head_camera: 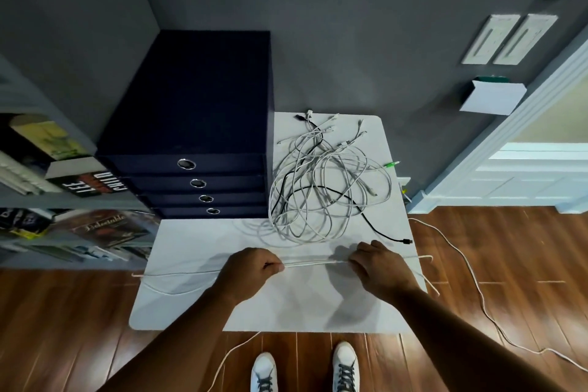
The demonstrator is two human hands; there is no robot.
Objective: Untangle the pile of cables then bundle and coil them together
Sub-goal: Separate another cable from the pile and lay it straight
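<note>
A tangled pile of cables (321,188), mostly white with a black cable (375,226) through it, lies on the far right of the white table (191,305). Nearer me, a long white cable (315,263) is folded into parallel strands and stretched level between my hands. My left hand (251,270) grips the strands at one side, and my right hand (378,264) pinches them at the other. Folded ends stick out past the table's left and right edges. Loose lengths of it hang down to the floor on both sides.
A dark blue drawer unit (191,143) stands on the table's far left against the grey wall. A bookshelf (47,175) is at the left. White cable trails across the wooden floor (509,264) at the right, and my shoes (305,369) are below the table edge.
</note>
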